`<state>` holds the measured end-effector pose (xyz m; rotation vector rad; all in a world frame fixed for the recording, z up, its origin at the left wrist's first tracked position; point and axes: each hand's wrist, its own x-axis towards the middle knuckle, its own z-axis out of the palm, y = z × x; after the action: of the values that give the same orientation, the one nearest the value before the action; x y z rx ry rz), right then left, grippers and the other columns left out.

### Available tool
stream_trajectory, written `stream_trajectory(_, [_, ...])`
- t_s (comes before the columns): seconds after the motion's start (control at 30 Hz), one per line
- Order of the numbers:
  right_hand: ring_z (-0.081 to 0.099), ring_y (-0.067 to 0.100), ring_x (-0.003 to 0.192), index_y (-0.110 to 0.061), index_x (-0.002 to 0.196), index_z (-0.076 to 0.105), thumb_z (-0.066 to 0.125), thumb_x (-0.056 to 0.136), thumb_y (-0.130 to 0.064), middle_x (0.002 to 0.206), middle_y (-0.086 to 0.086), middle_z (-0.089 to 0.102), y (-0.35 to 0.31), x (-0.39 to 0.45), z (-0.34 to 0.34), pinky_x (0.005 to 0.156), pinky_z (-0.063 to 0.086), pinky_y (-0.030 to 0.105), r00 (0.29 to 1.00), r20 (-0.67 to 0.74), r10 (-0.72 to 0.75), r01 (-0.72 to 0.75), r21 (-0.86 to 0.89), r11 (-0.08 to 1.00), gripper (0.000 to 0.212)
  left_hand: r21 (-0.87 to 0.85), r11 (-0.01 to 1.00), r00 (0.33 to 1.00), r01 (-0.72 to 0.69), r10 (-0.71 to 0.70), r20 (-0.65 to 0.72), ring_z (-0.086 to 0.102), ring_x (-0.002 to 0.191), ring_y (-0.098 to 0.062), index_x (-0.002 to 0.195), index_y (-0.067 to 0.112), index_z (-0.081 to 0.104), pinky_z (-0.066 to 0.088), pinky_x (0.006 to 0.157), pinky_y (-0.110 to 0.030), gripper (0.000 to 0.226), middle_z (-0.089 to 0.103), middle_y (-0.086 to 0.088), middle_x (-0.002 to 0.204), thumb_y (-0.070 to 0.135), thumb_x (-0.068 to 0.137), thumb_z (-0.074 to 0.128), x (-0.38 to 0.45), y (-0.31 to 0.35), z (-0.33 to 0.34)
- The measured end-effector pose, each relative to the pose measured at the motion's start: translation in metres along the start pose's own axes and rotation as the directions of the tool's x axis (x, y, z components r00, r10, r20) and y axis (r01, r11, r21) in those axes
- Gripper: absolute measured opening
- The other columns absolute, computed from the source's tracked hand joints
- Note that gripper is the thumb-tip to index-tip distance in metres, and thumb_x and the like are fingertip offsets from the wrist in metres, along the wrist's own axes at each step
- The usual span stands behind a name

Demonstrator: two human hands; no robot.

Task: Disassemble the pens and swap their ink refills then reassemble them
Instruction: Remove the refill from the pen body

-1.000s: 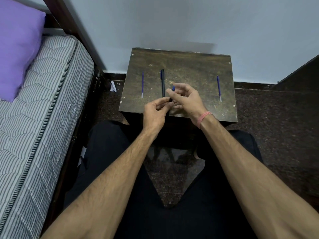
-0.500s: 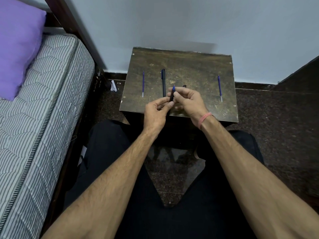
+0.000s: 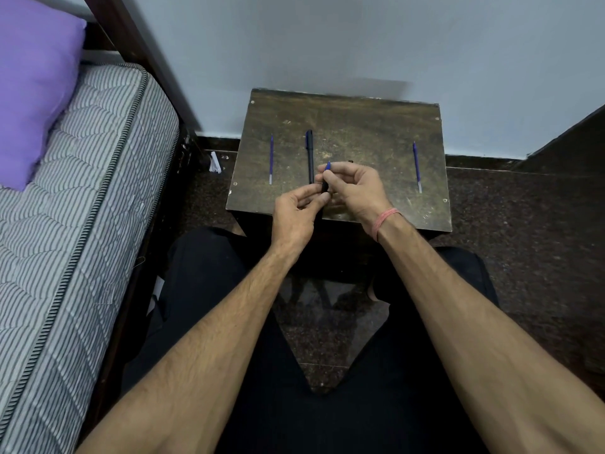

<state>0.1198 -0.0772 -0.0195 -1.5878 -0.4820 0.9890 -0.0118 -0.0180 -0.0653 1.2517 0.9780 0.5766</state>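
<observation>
No readable brand or writing on anything we see. Our left hand [image 3: 296, 214] and right hand [image 3: 355, 188] meet over the near edge of the dark scuffed wooden tabletop [image 3: 360, 132]. Left grip pinches the short black pen barrel [image 3: 324, 188]; right grip pinches the blue refill tip [image 3: 328, 166] poking out of its top. Just left of the grips lies a black capped pen [image 3: 309, 155]; further left a thin blue refill [image 3: 271, 158]; well right a second blue refill [image 3: 416, 165]. Versus half a second ago: hands stay joined, barrel sits slightly more upright, the loose parts haven't moved.
</observation>
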Motion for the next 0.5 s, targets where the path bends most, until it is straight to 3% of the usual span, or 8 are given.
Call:
stream_trajectory(0.1, [0.081, 0.026, 0.080, -0.002, 0.103, 0.078, 0.091, 0.085, -0.011, 0.094, 0.016, 0.083, -0.0030, 0.0005, -0.0021, 0.069, 0.068, 0.037, 0.994, -0.105, 0.031, -0.029, 0.014, 0.999, 0.024, 0.015, 1.000, 1.000, -0.010, 0.010, 0.003, 0.085, 0.113, -0.012, 0.134, 0.011, 0.082, 0.064, 0.108, -0.029, 0.033, 0.089, -0.002, 0.115, 0.012, 0.101, 0.085, -0.0041, 0.0009, 0.0013])
stream_trajectory(0.17, [0.079, 0.023, 0.078, -0.004, 0.099, 0.076, 0.095, 0.082, -0.015, 0.092, 0.013, 0.081, -0.0029, 0.0018, -0.0034, 0.069, 0.066, 0.033, 0.992, -0.125, 0.015, -0.020, -0.040, 0.999, 0.028, 0.013, 1.000, 1.000, -0.011, 0.011, 0.000, 0.084, 0.115, -0.012, 0.135, 0.011, 0.082, 0.063, 0.111, -0.031, 0.035, 0.089, -0.002, 0.117, 0.015, 0.101, 0.086, -0.0056, 0.0015, 0.0021])
stream_trajectory(0.27, [0.077, 0.019, 0.080, -0.011, 0.109, 0.077, 0.085, 0.094, -0.017, 0.100, 0.012, 0.080, -0.0027, 0.0026, -0.0042, 0.067, 0.066, 0.034, 0.999, -0.031, -0.011, 0.009, -0.069, 0.998, 0.017, 0.000, 1.000, 1.000, 0.006, -0.006, -0.003, 0.085, 0.112, -0.011, 0.137, 0.008, 0.081, 0.064, 0.108, -0.028, 0.035, 0.089, -0.002, 0.113, 0.013, 0.103, 0.084, -0.0040, 0.0026, 0.0019])
stream_trajectory(0.37, [0.078, 0.023, 0.090, -0.011, 0.124, 0.077, 0.068, 0.106, -0.011, 0.115, 0.012, 0.081, -0.0024, 0.0014, -0.0043, 0.079, 0.066, 0.044, 0.999, 0.049, -0.019, 0.022, -0.068, 0.997, 0.020, -0.008, 1.000, 1.000, 0.017, -0.017, 0.014, 0.085, 0.105, -0.008, 0.136, 0.005, 0.080, 0.064, 0.099, -0.021, 0.032, 0.089, 0.004, 0.104, 0.009, 0.105, 0.081, -0.0020, 0.0043, 0.0005])
stream_trajectory(0.43, [0.080, 0.033, 0.093, -0.005, 0.121, 0.078, 0.071, 0.104, -0.010, 0.109, 0.012, 0.083, -0.0023, 0.0017, -0.0041, 0.082, 0.066, 0.048, 1.000, 0.002, -0.013, 0.014, -0.098, 0.995, 0.019, 0.010, 1.000, 1.000, 0.019, -0.019, 0.013, 0.085, 0.112, -0.011, 0.138, 0.005, 0.079, 0.064, 0.107, -0.028, 0.034, 0.089, -0.001, 0.113, 0.011, 0.104, 0.082, -0.0036, 0.0049, 0.0011])
stream_trajectory(0.5, [0.081, 0.038, 0.099, -0.003, 0.114, 0.081, 0.081, 0.096, -0.011, 0.102, 0.014, 0.084, -0.0021, 0.0032, -0.0027, 0.079, 0.068, 0.043, 0.995, -0.093, -0.017, 0.004, -0.132, 0.991, 0.020, 0.030, 0.999, 1.000, 0.011, -0.011, -0.001, 0.084, 0.116, -0.012, 0.138, 0.006, 0.080, 0.063, 0.114, -0.034, 0.036, 0.088, -0.005, 0.120, 0.013, 0.103, 0.084, -0.0046, 0.0039, 0.0018])
